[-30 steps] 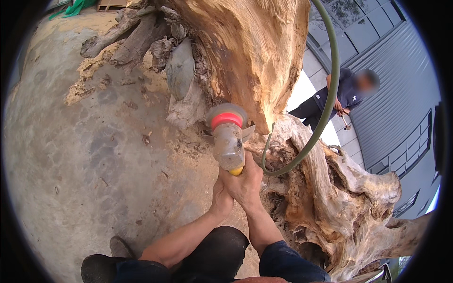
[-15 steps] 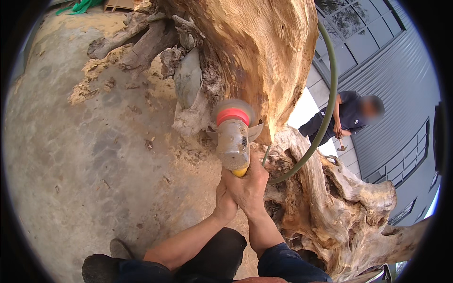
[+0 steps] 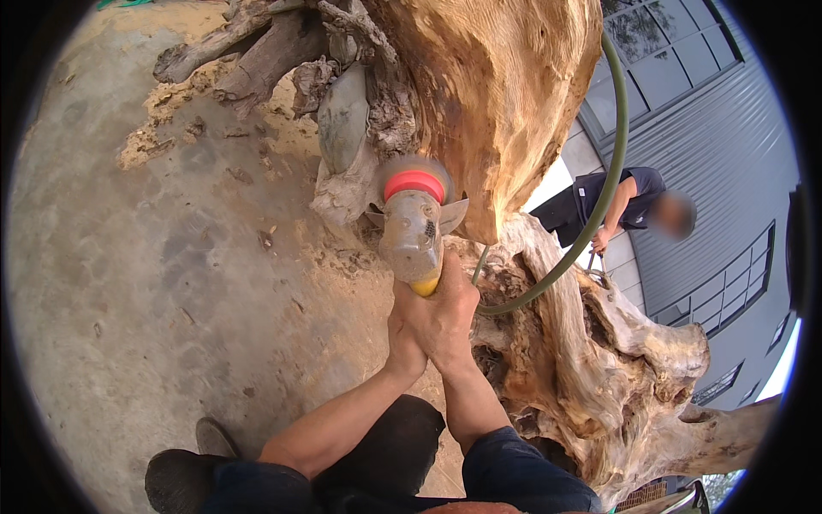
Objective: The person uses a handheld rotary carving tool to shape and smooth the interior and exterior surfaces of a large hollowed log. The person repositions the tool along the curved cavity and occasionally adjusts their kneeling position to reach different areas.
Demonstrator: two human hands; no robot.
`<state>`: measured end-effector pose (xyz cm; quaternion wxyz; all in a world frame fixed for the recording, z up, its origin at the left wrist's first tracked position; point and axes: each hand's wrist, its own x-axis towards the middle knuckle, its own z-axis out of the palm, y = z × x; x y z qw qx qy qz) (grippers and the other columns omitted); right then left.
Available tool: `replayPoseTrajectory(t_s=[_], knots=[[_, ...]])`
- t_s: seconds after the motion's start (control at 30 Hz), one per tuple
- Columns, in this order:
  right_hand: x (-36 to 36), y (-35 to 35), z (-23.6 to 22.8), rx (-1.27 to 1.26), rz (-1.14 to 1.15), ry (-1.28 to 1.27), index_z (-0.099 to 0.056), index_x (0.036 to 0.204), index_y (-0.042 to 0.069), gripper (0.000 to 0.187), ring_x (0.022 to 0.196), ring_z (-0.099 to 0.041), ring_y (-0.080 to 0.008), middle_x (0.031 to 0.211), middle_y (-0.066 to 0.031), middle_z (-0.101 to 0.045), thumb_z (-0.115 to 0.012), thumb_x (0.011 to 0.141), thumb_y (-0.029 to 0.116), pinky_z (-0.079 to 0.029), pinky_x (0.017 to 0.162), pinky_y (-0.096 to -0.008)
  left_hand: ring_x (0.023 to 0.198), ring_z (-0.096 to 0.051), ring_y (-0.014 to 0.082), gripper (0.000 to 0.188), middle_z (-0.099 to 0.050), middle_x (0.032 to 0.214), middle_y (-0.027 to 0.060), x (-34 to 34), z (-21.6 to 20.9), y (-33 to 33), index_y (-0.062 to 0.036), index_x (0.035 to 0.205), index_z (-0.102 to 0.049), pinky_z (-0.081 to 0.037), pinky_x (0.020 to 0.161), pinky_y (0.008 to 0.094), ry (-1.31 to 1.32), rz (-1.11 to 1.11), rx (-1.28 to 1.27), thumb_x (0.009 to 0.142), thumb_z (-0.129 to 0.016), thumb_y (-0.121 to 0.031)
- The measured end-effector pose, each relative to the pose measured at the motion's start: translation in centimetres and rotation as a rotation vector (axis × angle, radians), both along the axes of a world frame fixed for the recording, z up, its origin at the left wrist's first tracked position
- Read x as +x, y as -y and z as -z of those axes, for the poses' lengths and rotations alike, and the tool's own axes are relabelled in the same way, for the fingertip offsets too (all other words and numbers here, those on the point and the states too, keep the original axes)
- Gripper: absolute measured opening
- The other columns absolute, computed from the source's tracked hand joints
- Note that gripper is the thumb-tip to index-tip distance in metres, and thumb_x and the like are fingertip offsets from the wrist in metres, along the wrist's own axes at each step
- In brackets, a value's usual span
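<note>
Both my hands grip one angle grinder (image 3: 413,231), its grey metal head pointing away from me and its yellow handle end just showing above my fingers. My right hand (image 3: 449,313) wraps the handle from the right. Against it from the left, my left hand (image 3: 406,343) is closed on the same handle, its fingers partly hidden. At the front, a red backing disc (image 3: 413,182) has a blurred rim, so it looks to be spinning. The disc lies against or just over the lower left side of a big pale tree trunk (image 3: 492,111); exact contact is hidden.
A green hose (image 3: 616,163) loops to the right of my hands. Gnarled roots (image 3: 616,377) spread at the right, with darker roots (image 3: 278,64) at far left. A person (image 3: 621,197) stands beyond the wood. Wood dust and chips lie on the concrete floor (image 3: 171,283).
In the picture, the grinder and my hands have shifted slightly left and up, while the trunk shifted right. The other person has leaned over, and their hammer has dropped toward the wood.
</note>
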<state>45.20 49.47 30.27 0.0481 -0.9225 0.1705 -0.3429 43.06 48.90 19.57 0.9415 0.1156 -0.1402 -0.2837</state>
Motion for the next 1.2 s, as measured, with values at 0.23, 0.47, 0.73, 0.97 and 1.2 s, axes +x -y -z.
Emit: replayPoseTrajectory(t_s=[0.23, 0.47, 0.73, 0.97, 1.2], knots=[[-1.8, 3.4, 4.9, -0.021, 0.097, -0.106, -0.063, 0.109, 0.001, 0.041, 0.076, -0.071, -0.0396, 0.088, -0.0219, -0.070, -0.081, 0.074, 0.013, -0.056, 0.066, -0.0437, 0.128, -0.053, 0.0204, 0.048, -0.055, 0.139, 0.0106, -2.6, 5.9, 2.7, -0.0004, 0.142, -0.046, -0.042, 0.109, 0.0342, -0.082, 0.122, 0.058, 0.102, -0.052, -0.026], [-2.2, 3.7, 4.8, -0.002, 0.043, -0.044, -0.064, 0.111, -0.001, 0.041, 0.078, -0.074, -0.0383, 0.091, -0.0231, -0.072, -0.081, 0.075, 0.010, -0.058, 0.068, -0.0415, 0.129, -0.053, 0.0202, 0.046, -0.056, 0.139, 0.0101, -2.1, 5.7, 2.2, 0.0000, 0.141, -0.049, -0.042, 0.109, 0.0344, 0.031, 0.122, 0.160, 0.103, -0.052, -0.026], [-4.1, 6.4, 6.9, 0.044, 0.196, -0.067, -0.064, 0.113, -0.001, 0.041, 0.078, -0.075, -0.0335, 0.087, -0.0215, -0.072, -0.081, 0.077, 0.010, -0.057, 0.069, -0.0395, 0.134, -0.050, 0.0203, 0.050, -0.053, 0.144, 0.0108, -3.4, 6.6, 3.7, -0.0004, 0.147, -0.044, -0.039, 0.113, 0.0335, 0.012, 0.262, 0.117, 0.105, -0.051, -0.026], [-4.3, 9.1, 8.4, 0.214, 0.346, -0.011, -0.064, 0.107, -0.002, 0.036, 0.078, -0.073, -0.0312, 0.085, -0.0205, -0.073, -0.079, 0.079, 0.015, -0.056, 0.071, -0.0402, 0.132, -0.050, 0.0169, 0.046, -0.052, 0.143, 0.0090, -2.4, 6.2, 4.9, -0.0012, 0.149, -0.041, -0.040, 0.112, 0.0316, 0.020, 0.306, 0.115, 0.108, -0.047, -0.020], [-4.1, 10.6, 8.8, 0.155, 0.354, -0.002, -0.064, 0.108, 0.000, 0.039, 0.074, -0.073, -0.0414, 0.078, -0.0222, -0.072, -0.080, 0.076, 0.017, -0.057, 0.069, -0.0477, 0.139, -0.045, 0.0190, 0.054, -0.044, 0.152, 0.0124, -2.1, 6.5, 6.4, 0.0001, 0.157, -0.028, -0.037, 0.116, 0.0331, 0.026, 0.374, 0.077, 0.110, -0.042, -0.023]])
